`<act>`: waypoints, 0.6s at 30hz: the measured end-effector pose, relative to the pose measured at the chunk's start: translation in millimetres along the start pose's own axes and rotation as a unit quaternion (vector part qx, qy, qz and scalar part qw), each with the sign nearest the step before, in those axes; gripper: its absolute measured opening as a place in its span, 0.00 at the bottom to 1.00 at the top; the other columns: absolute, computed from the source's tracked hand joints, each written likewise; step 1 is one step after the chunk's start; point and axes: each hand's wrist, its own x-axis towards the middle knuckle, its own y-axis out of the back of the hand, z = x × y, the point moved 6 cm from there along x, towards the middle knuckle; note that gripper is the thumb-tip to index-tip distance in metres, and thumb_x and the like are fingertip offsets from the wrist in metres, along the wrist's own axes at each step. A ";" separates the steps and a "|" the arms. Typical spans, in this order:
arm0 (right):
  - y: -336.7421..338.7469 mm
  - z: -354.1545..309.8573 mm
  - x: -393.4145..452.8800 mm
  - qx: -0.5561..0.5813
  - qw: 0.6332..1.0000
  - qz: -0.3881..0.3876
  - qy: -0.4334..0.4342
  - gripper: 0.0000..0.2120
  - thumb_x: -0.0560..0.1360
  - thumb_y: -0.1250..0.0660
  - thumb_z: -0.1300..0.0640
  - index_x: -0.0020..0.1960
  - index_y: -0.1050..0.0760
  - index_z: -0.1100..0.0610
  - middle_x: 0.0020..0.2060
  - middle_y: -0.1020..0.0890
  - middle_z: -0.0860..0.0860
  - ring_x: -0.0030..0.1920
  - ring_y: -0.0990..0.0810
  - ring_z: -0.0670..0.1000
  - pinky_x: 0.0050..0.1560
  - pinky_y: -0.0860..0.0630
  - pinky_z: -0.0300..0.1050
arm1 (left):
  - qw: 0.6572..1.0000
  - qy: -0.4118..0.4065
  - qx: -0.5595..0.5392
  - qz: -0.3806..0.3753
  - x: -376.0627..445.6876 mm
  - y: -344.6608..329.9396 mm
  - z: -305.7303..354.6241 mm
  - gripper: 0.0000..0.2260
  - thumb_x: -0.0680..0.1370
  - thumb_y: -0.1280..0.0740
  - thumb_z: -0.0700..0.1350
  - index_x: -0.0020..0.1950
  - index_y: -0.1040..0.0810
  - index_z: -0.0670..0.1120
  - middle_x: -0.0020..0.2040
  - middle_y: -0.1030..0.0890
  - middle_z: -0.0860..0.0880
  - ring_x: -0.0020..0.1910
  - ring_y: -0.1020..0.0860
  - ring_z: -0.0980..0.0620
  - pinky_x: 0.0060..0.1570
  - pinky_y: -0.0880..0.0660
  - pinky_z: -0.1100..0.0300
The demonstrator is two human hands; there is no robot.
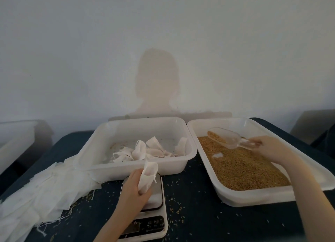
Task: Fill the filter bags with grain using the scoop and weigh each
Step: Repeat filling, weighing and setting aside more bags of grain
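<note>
Nearest, a white scale (145,218) with a steel platter sits on the dark surface (208,221). Above it the left hand (133,189) has its grip clamped on a limp, gauzy filter bag (147,176). Farther right, the right hand (270,147) pinches a clear plastic scoop (226,138) over golden grain (241,167) in a white tray (253,196).

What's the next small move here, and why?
Probably carry the scoop over to the filter bag and tip it in: the right hand holds it above the grain tray with a little grain in it, while the left hand holds the bag over the scale.
</note>
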 end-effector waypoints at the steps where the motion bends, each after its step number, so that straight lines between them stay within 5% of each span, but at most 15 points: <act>1: 4.0 -4.1 -1.8 0.007 1.000 0.002 0.008 0.16 0.77 0.34 0.53 0.63 0.24 0.55 0.53 0.18 0.54 0.53 0.21 0.59 0.56 0.27 0.52 | 1.000 0.008 -0.002 -0.007 -0.5 0.0 -1.7 0.20 0.72 0.31 0.38 0.49 0.31 0.63 0.44 0.23 0.57 0.43 0.24 0.61 0.37 0.28 0.70; 5: 12.2 -27.6 -13.0 0.068 0.995 -0.037 0.056 0.17 0.76 0.33 0.57 0.65 0.26 0.49 0.55 0.23 0.47 0.50 0.24 0.46 0.53 0.31 0.44 | 0.999 0.041 -0.006 -0.017 1.6 0.8 -7.6 0.16 0.73 0.31 0.41 0.50 0.30 0.61 0.43 0.23 0.56 0.43 0.23 0.59 0.35 0.29 0.73; 12: -2.6 -91.1 -42.2 0.101 0.966 -0.157 0.177 0.16 0.77 0.33 0.55 0.56 0.24 0.35 0.54 0.20 0.36 0.55 0.23 0.37 0.62 0.29 0.43 | 0.998 0.051 0.023 -0.032 3.3 2.2 -12.8 0.25 0.73 0.31 0.44 0.45 0.35 0.77 0.43 0.24 0.65 0.46 0.28 0.74 0.36 0.30 0.77; 18: -10.4 -120.9 -55.3 0.095 0.952 -0.199 0.213 0.15 0.76 0.33 0.51 0.54 0.24 0.29 0.52 0.20 0.32 0.52 0.23 0.31 0.53 0.27 0.34 | 0.995 0.012 0.075 -0.058 1.4 8.2 -11.7 0.15 0.73 0.33 0.50 0.50 0.35 0.69 0.45 0.23 0.61 0.46 0.26 0.66 0.43 0.26 0.66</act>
